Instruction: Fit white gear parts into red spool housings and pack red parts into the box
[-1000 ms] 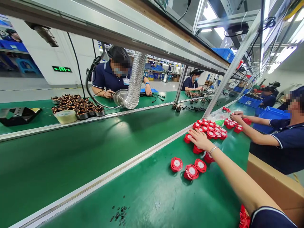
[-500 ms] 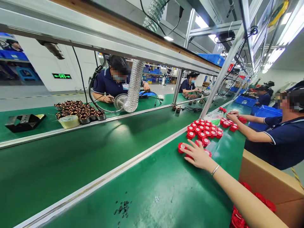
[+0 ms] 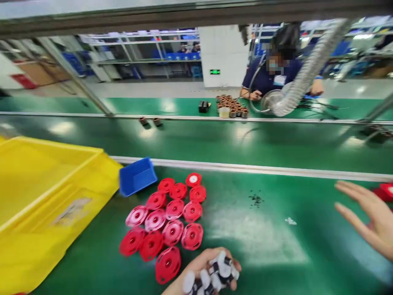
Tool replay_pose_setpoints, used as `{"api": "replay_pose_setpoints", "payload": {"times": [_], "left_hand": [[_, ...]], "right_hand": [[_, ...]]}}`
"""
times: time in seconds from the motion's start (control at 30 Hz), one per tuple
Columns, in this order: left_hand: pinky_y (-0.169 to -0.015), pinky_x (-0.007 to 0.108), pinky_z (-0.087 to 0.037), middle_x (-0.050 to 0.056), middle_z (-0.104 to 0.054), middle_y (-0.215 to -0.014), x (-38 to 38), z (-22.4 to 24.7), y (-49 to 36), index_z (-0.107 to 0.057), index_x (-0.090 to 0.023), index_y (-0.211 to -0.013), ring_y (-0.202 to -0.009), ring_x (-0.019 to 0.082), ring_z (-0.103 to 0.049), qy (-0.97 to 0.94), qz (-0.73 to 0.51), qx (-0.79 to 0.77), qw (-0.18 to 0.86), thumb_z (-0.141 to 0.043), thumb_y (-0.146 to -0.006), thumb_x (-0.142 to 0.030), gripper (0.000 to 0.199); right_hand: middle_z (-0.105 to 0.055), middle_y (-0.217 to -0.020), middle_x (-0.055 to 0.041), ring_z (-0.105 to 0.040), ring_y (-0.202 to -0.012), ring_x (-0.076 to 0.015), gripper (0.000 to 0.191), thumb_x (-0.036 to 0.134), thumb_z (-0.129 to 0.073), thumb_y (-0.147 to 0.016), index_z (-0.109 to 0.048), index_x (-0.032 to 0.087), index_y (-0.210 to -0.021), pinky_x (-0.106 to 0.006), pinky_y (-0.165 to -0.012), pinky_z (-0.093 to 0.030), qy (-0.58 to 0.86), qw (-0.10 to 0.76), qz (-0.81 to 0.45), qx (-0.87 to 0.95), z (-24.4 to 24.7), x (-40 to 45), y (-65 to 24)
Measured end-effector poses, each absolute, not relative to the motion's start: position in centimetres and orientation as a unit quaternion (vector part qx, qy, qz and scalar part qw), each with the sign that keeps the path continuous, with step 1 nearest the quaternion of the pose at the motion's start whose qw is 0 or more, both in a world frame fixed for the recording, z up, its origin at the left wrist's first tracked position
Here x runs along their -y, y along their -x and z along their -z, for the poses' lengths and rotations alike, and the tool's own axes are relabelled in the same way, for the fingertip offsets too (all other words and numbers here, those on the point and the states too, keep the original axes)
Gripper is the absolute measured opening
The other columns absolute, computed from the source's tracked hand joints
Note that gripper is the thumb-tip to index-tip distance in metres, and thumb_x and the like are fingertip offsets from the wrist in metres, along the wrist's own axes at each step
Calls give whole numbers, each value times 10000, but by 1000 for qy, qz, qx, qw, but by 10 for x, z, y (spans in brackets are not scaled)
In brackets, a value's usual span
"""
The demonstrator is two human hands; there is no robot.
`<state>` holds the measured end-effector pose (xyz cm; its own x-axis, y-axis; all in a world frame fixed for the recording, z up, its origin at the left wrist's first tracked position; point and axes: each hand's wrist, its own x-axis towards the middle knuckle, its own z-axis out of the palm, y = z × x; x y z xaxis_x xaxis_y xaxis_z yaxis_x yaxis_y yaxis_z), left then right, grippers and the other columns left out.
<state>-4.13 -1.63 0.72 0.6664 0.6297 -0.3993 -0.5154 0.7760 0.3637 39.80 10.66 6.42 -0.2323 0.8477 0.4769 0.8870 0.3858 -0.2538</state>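
My left hand (image 3: pixel 194 265) lies palm up low in the middle of the view. Its fingers curl round a cluster of small white and black plastic parts (image 3: pixel 223 268), with white discs and what look like gear teeth. At the right edge, my right hand (image 3: pixel 370 217) has its fingers stretched apart and nothing in them. Close beside it is a red part (image 3: pixel 385 191), cut off by the frame. Left of my left hand, several red plastic housings (image 3: pixel 174 209) stand in loose rows on the green bench. One red housing (image 3: pixel 193 179) at the back carries a white disc.
A large yellow bin (image 3: pixel 92 164) fills the left side, and a small blue tray (image 3: pixel 137 176) touches it. Tiny black rings (image 3: pixel 255 199) and white bits (image 3: pixel 290 221) lie on the bench. Across the green conveyor (image 3: pixel 196 137), a person (image 3: pixel 270 73) works near copper-wound coils (image 3: pixel 231 106).
The view has swung left, bringing in the yellow bin, the red rows and my filled left hand. My right hand has come off the red parts it was touching.
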Motion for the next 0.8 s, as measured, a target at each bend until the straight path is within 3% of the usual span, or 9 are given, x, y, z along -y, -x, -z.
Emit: {"api": "replay_pose_setpoints", "payload": {"times": [0.07,0.17,0.23,0.37,0.5,0.63,0.7,0.8], "left_hand": [[-446,175,-414,96,-690,-1041,17,-4,35,-701,-170,-933,-822,206,-686,-45,-339,-257,904,-698,-818,-460,313],[-433,182,-442,114,-686,-1041,13,-4,26,-705,-148,-926,-822,213,-675,0,-338,-263,904,-651,-840,-421,291],[-427,199,-461,125,-691,-1033,10,-2,23,-704,-140,-932,-799,225,-681,1,-322,-240,916,-620,-851,-414,298],[-450,225,-502,144,-687,-1069,6,13,24,-690,-132,-983,-833,250,-702,-49,-319,-170,931,-596,-874,-394,298],[-455,180,-437,158,-706,-1035,4,32,27,-692,-125,-965,-785,241,-716,-128,-341,-169,916,-663,-831,-431,335],[-584,223,-457,125,-718,-1020,1,37,28,-701,-150,-905,-748,207,-706,-153,-346,-183,907,-726,-787,-487,358],[-673,255,-469,108,-719,-998,-1,34,28,-707,-151,-864,-735,198,-702,-154,-341,-190,908,-767,-761,-493,362],[-684,257,-451,88,-717,-970,-3,28,28,-715,-157,-841,-718,195,-698,-146,-322,-209,912,-806,-731,-512,383]], "right_hand": [[-555,-1417,-29,-572,-1249,-326,570,568,-524,-871,-409,522,-1428,-541,-992,-544,476,232,-77,845,-62,-83,-335],[-478,-1495,9,-589,-1248,-285,571,459,-559,-921,-384,469,-1465,-461,-933,-604,345,121,-183,913,-66,-69,-247],[-461,-1511,21,-544,-1305,-240,505,388,-488,-980,-381,429,-1472,-435,-1040,-541,324,133,-200,915,-69,-89,-197],[-426,-1540,-80,-431,-1393,-230,493,168,-345,-1005,-387,232,-1492,-483,-1151,-391,253,185,-159,936,-67,-163,-109],[-482,-1508,-35,-474,-1349,-211,445,80,-434,-958,-569,257,-1344,-428,-1148,-375,190,137,-140,962,-57,-208,-42],[-604,-1359,-25,-580,-1199,-161,342,88,-547,-930,-621,242,-1227,-299,-1062,-436,180,100,-118,971,-50,-216,-23],[-604,-1318,-58,-589,-1160,-178,308,121,-586,-924,-603,216,-1217,-304,-1024,-456,219,101,-100,965,-48,-216,-36],[-594,-1252,-102,-597,-1099,-212,322,142,-640,-895,-574,193,-1207,-346,-973,-484,316,116,-65,940,-46,-217,-83]]}}
